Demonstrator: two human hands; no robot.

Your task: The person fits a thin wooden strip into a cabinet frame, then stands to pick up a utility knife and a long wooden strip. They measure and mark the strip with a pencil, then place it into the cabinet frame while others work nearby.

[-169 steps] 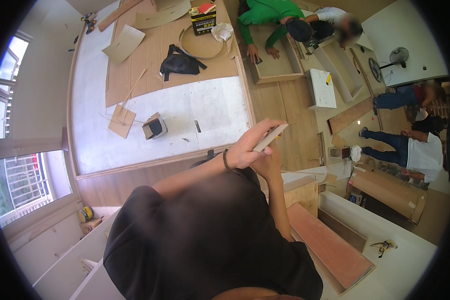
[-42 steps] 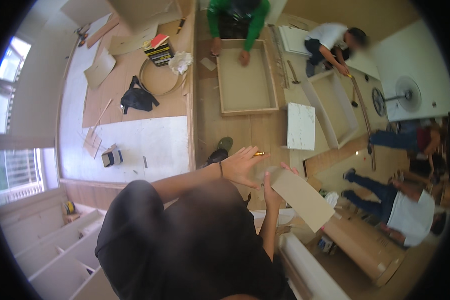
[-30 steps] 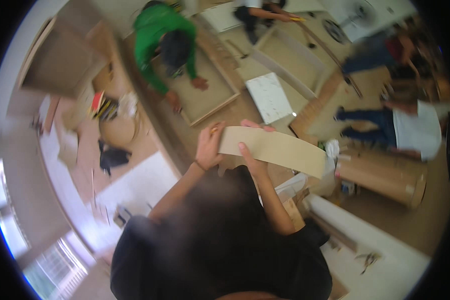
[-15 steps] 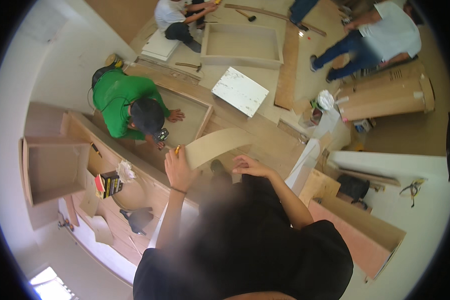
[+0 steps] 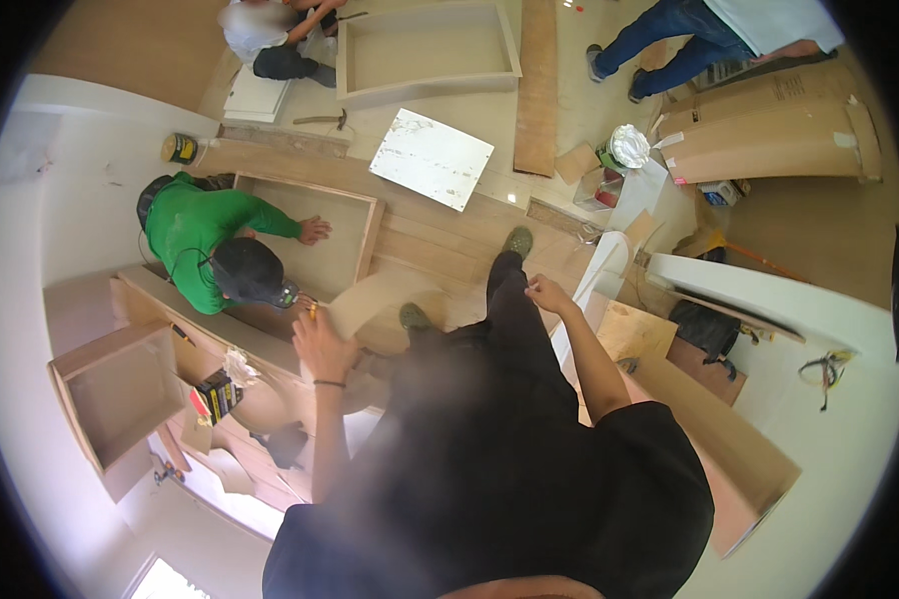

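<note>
My left hand [image 5: 322, 344] is closed on one end of a thin, curved beige strip [image 5: 385, 299]. A small orange-yellow tool [image 5: 313, 310] shows at its fingertips, too small to name. The strip bends away to the right over the wooden floor, and a further curl of it hangs under the hand. My right hand [image 5: 548, 294] is apart from the strip, above my outstretched leg; its fingers are curled together and nothing shows in them. Just beyond my left hand, a person in a green shirt [image 5: 205, 230] leans over a shallow wooden drawer box [image 5: 368, 240], one palm inside it.
A white panel [image 5: 432, 158] lies on the floor ahead, near a wooden frame [image 5: 430, 92] and a hammer [image 5: 325, 120]. At left stand an open box [image 5: 120, 394] and a small black-yellow carton [image 5: 217, 397]. Large cardboard [image 5: 769, 135] and two more people are farther off; a long wooden box [image 5: 719, 449] is at right.
The view has shifted, and my legs and shoes now show. My right hand has moved away from the strip's far end, its fingers drawing together. My left hand keeps hold of the strip.
</note>
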